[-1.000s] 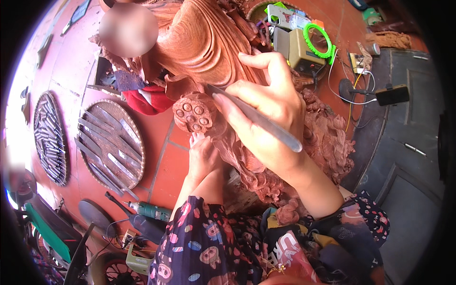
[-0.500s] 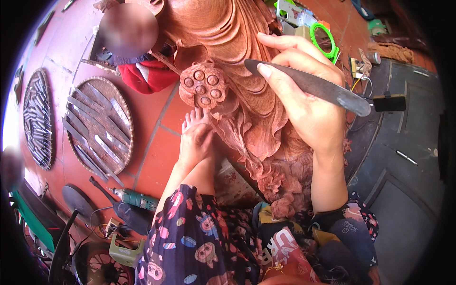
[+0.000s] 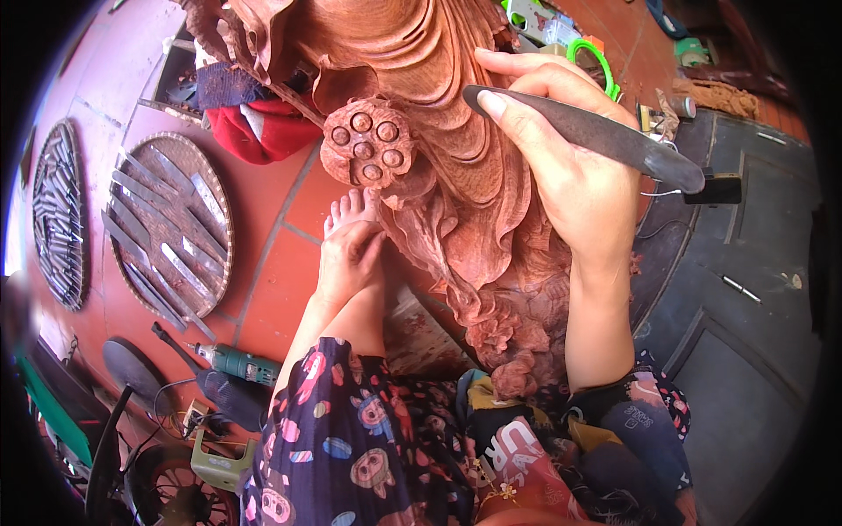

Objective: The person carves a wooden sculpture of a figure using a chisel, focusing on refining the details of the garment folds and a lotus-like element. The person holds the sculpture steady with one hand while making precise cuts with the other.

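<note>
My right hand (image 3: 570,145) is closed around a flat dark metal hand tool shaped like a file (image 3: 605,136), with rounded ends. The thumb presses near its left tip, and the extended fingers lie over the far side of a large reddish-brown wood carving (image 3: 456,175). Carved folds, curling leaves and a round seed pod (image 3: 367,142) with raised beads show on it. My left hand (image 3: 351,254) rests by my lower leg, just below the bare foot (image 3: 351,209); its fingers are mostly hidden.
Left on the red tile floor stand a round woven tray (image 3: 230,254) of flat metal tools and another tray (image 3: 61,215) of slim tools. A green rotary power tool (image 3: 237,361) lies below. Red cloth (image 3: 263,136) is beside the carving; a grey panelled board (image 3: 745,254) lies right.
My right hand and the tool have shifted slightly upward, the tool's right end moving right. The whole view has shifted a little, showing more of the carving at the upper left.
</note>
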Available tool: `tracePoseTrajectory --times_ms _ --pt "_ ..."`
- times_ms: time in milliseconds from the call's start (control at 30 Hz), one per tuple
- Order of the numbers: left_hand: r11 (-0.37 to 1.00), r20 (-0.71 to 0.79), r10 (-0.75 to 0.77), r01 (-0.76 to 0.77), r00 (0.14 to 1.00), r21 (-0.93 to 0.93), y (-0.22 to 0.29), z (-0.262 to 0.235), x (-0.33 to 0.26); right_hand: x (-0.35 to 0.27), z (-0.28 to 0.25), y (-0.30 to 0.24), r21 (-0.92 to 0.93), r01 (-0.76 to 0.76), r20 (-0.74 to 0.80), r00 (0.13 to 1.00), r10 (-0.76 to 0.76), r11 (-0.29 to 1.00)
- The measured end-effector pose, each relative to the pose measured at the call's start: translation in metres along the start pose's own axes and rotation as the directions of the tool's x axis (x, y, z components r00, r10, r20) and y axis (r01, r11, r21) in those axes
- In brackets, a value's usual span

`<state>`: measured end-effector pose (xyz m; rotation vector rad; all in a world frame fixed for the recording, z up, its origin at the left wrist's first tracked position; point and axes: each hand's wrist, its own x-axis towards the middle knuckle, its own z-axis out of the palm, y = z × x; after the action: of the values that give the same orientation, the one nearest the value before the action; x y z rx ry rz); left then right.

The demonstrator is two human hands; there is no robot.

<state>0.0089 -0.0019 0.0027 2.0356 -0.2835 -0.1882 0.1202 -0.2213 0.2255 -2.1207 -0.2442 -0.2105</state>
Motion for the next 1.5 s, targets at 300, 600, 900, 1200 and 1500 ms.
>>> tracePoseTrajectory --times_ms 300,600,900,1200,1500 --pt "1.000 0.069 -0.022 0.021 0.997 0.017 -0.017 0.023 0.002 -0.006 0.005 0.005 0.087 -0.041 -0.091 0.995 0.049 0.995" --pt "0.996 0.079 0.007 -0.014 0.997 0.090 -0.017 0.011 -0.011 -0.007 0.014 -0.005 0.011 0.005 -0.105 0.995 -0.004 1.000" --pt "0.993 0.030 0.018 -0.021 0.999 0.116 -0.014 0.018 -0.006 -0.003 0.011 -0.008 -0.015 0.006 -0.072 0.997 -0.007 1.000" --pt "0.967 0.112 -0.055 0.024 0.992 0.255 -0.002 0.008 0.001 -0.010 0.011 0.006 -0.050 0.042 -0.048 0.998 -0.044 0.998" --pt "0.969 -0.047 0.102 -0.089 0.994 0.230 -0.013 0.014 -0.008 -0.011 0.011 0.007 -0.107 0.043 -0.015 0.999 -0.045 0.993"
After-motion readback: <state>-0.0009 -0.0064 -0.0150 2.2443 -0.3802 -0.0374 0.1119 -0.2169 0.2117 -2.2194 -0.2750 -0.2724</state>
